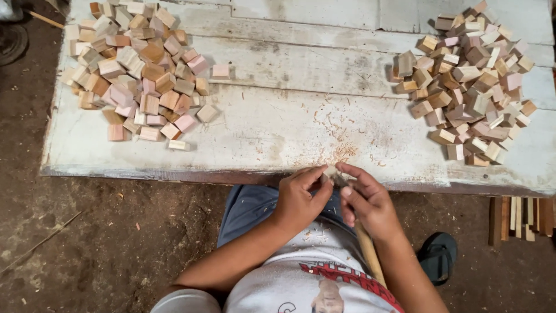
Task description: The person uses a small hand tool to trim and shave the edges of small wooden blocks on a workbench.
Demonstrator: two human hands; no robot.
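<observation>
Both hands meet at the desk (278,139) edge: the left hand (299,200) pinches a small wooden block (330,171), mostly hidden by fingers. The right hand (366,203) grips a wooden-handled tool (367,249), its blade unseen.

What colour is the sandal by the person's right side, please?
Black, best seen in the head view: sandal.
</observation>
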